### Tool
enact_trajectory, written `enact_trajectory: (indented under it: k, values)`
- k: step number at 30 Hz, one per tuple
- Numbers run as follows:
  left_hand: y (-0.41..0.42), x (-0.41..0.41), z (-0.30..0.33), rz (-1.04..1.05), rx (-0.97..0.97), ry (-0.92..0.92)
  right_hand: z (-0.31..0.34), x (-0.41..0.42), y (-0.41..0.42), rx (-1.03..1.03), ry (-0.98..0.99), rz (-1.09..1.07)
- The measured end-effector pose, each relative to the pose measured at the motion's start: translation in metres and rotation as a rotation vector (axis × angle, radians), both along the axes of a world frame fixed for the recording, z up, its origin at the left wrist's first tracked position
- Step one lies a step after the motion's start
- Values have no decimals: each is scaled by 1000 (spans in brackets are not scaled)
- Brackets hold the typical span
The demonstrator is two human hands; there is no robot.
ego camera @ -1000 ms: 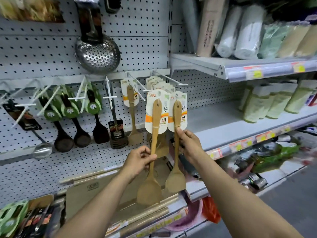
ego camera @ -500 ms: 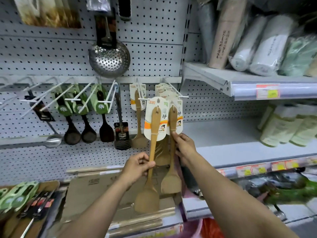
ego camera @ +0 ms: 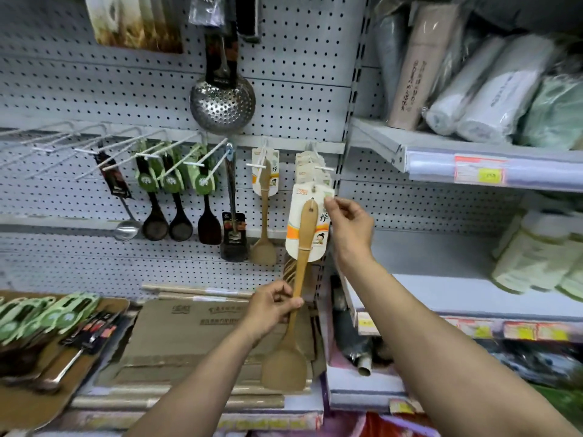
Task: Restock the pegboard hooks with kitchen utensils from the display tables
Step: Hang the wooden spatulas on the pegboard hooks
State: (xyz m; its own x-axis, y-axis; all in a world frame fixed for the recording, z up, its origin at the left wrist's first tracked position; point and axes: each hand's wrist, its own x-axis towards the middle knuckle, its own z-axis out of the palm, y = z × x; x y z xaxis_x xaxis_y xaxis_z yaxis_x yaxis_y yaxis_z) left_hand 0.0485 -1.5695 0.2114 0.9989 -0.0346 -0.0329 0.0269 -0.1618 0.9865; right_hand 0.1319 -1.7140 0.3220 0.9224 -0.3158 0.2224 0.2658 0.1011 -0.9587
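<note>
My left hand (ego camera: 271, 310) grips the handle of a wooden spatula (ego camera: 304, 234), which hangs upright in front of the pegboard (ego camera: 299, 74). Its white and orange card (ego camera: 298, 212) sits just below a white hook (ego camera: 323, 168) that carries several more carded spatulas. My right hand (ego camera: 350, 225) pinches the upper right corner of a card at the spatula's top. Whether that card belongs to this spatula or to one hidden behind it, I cannot tell. One more wooden spatula (ego camera: 264, 216) hangs on the hook to the left.
A steel skimmer (ego camera: 222, 102) hangs above. Dark ladles (ego camera: 179, 222) and a black turner hang to the left, beside bare hooks (ego camera: 47, 146). Flat cardboard boxes (ego camera: 195, 329) and a board of loose utensils (ego camera: 47, 323) lie below. Shelves (ego camera: 441, 146) with rolled goods stand right.
The second spatula that my right hand held by its handle no longer shows in front. My right hand has risen to the card's top corner. The view has moved closer to the pegboard.
</note>
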Motion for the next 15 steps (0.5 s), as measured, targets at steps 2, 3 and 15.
enact_trajectory:
  k: [2, 3, 15]
  values:
    - [-9, -2, 5, 4, -7, 3, 8, 1, -5, -46, 3, -15]
    - [-12, -2, 6, 7, -16, 9, 12, 3, -8, -65, 7, -24]
    - [-13, 23, -6, -9, -61, 67, 16, 16, -9, -51, 10, 15]
